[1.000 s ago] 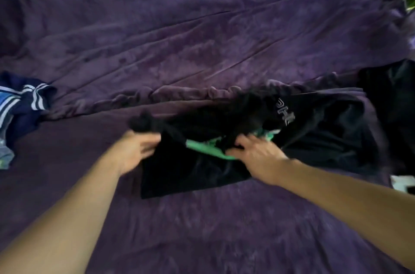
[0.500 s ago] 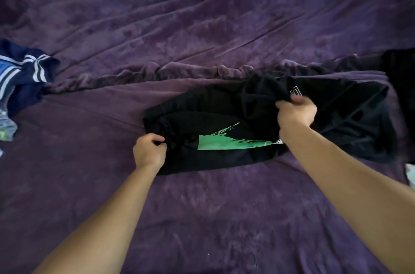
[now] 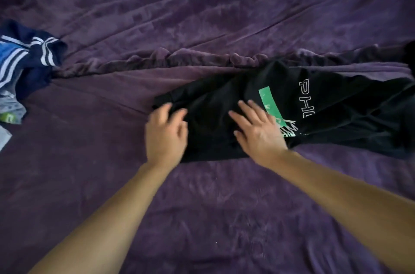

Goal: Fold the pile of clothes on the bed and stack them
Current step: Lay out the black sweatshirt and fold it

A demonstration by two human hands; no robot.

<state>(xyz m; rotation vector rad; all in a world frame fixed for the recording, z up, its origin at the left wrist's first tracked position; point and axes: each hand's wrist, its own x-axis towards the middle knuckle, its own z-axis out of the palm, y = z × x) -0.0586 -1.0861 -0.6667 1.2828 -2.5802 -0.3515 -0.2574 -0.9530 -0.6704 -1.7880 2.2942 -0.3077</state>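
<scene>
Progress check: early days imo. Black tee (image 3: pixel 213 121) partly folded into long strip on bed (image 3: pixel 202 15), right end rumpled, needs more folds. Far left, heap (image 3: pixel 27 65) of blue striped stuff looks unfolded; no stack in sight. Grip: nothing held. Left hand (image 3: pixel 165 132) loose, fingers relaxed, resting on tee's left edge; right hand (image 3: pixel 258 130) spread flat on middle, just beside green print (image 3: pixel 268 103). Tee under both palms, stretching off to my right

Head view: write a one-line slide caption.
Left hand at the edge and right hand flat on a black printed shirt laid on the purple bedspread; a navy striped garment lies apart.
</scene>
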